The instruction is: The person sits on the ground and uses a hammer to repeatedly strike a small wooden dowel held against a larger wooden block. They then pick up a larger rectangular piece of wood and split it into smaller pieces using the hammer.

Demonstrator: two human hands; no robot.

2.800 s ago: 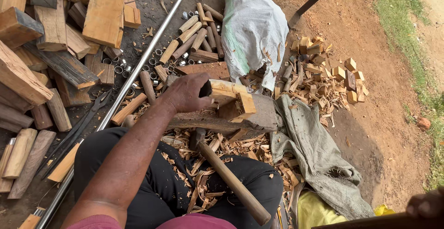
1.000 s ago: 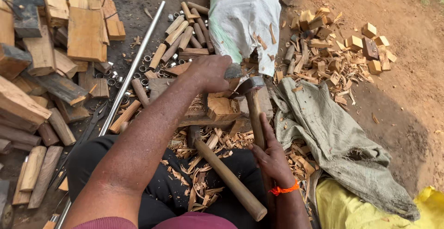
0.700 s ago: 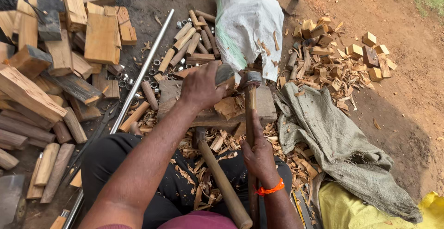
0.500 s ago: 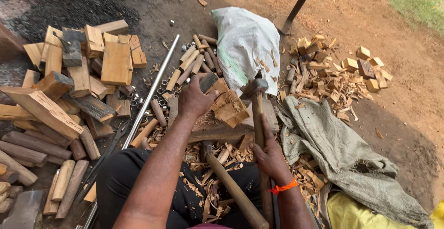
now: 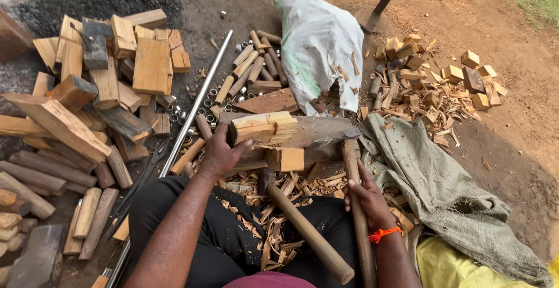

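White sack (image 5: 320, 43) lies behind the chopping log (image 5: 317, 132) (grey cloth (image 5: 431, 177) to its right), left hand (image 5: 224, 151) gripping a wood block (image 5: 262, 128) on it, right hand (image 5: 364, 195) clenched around the hatchet handle (image 5: 353, 171).

A wood block (image 5: 263, 128) rests on the chopping log (image 5: 317, 132); split timber (image 5: 87, 102) lies left, a metal rod (image 5: 195, 105) between, sack (image 5: 320, 43) behind.

pale yellow wood block (image 5: 263, 127), white sack (image 5: 319, 43), grey-green cloth (image 5: 431, 177), orange wristband (image 5: 381, 234), black trousers (image 5: 215, 230).
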